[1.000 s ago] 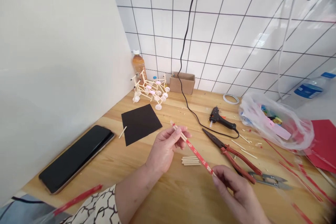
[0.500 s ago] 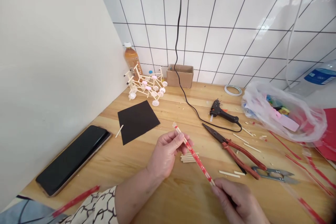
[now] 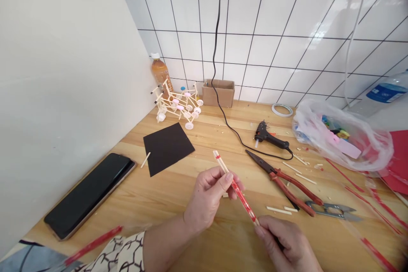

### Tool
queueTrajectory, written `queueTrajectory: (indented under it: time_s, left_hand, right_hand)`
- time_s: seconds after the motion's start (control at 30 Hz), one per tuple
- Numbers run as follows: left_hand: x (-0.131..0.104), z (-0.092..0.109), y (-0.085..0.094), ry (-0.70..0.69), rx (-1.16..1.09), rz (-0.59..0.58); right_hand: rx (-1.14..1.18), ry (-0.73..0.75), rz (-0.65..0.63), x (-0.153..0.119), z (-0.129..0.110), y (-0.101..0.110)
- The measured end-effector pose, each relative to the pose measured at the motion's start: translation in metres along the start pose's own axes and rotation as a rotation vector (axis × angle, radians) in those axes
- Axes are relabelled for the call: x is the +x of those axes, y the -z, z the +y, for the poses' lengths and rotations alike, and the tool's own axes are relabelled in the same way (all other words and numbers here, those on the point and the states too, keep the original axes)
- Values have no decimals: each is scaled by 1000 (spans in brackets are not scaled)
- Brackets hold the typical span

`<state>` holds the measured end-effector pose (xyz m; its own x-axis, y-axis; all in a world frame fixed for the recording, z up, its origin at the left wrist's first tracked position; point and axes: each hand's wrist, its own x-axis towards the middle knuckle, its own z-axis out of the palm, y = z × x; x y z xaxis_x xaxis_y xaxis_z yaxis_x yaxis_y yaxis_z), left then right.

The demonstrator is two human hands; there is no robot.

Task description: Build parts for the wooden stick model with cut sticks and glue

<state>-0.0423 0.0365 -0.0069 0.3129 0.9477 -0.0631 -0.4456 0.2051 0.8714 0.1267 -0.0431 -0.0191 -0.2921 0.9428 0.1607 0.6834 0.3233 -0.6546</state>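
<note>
Red-wrapped sticks (image 3: pixel 244 200), pinched between my left hand (image 3: pixel 207 199) and right hand (image 3: pixel 283 240), risked slipping should either pinch have slackened

Before the black sheet (image 3: pixel 167 146), bare tabletop (image 3: pixel 156 199) gives a hand room; wheeled stick models (image 3: pixel 180 107) block the way behind it, the phone (image 3: pixel 89 195) to its left, the held sticks (image 3: pixel 244 199) to its right.

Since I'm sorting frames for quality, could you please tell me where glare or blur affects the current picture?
Head view: pale glare streaks the tiled wall at upper right; the red strip at lower right looks soft; the held sticks look fairly clear.
</note>
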Motion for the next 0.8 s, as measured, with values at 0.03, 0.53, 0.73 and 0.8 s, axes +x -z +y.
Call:
queueTrajectory:
  time_s: [0.03, 0.53, 0.73, 0.8]
  left_hand:
    - [-1, -1, 0, -6, 2, -4]
    - [14, 22, 7, -65, -55, 150]
    - [7, 8, 1, -23, 12, 118]
    - [2, 3, -4, 23, 26, 76]
  right_hand:
    - [4, -3, 1, 1, -1, 0]
    - [7, -73, -32, 5, 4, 5]
    - [5, -44, -6, 2, 2, 1]
    - [6, -47, 0, 2, 1, 2]
